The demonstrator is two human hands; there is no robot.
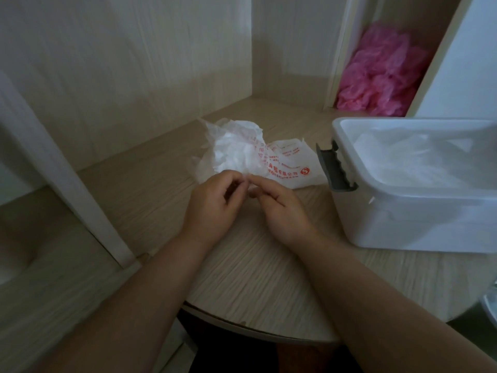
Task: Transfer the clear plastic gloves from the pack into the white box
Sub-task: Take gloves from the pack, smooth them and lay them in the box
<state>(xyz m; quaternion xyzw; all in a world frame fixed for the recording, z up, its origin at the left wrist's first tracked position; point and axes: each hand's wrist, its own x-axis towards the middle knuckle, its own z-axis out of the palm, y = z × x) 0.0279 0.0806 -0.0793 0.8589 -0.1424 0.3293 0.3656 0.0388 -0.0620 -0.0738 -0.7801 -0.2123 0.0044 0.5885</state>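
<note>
the gloves (234, 154) lie crumpled in the open pack (287, 168) on the tabletop (255, 278), just left of the box (403, 227). they look feather-light, limp and clingy, best pinched at a loose edge. left hand (212, 203) and right hand (279, 208), fingers curled, pinch film at the near edge.

**Dim, flat light, bowed edges**

The light is weak and even, with a grey-green cast. The brightest patches lie right of the right hand (279, 208), on the rim of the white box (403, 232). Shadows under both forearms are faint and soft-edged. The table (255, 278) grain nearer than the left hand (212, 205) smears with blur. What lies between the fingertips (242, 181) is too blurred to tell. Straight edges far left of the hands bow.
</note>
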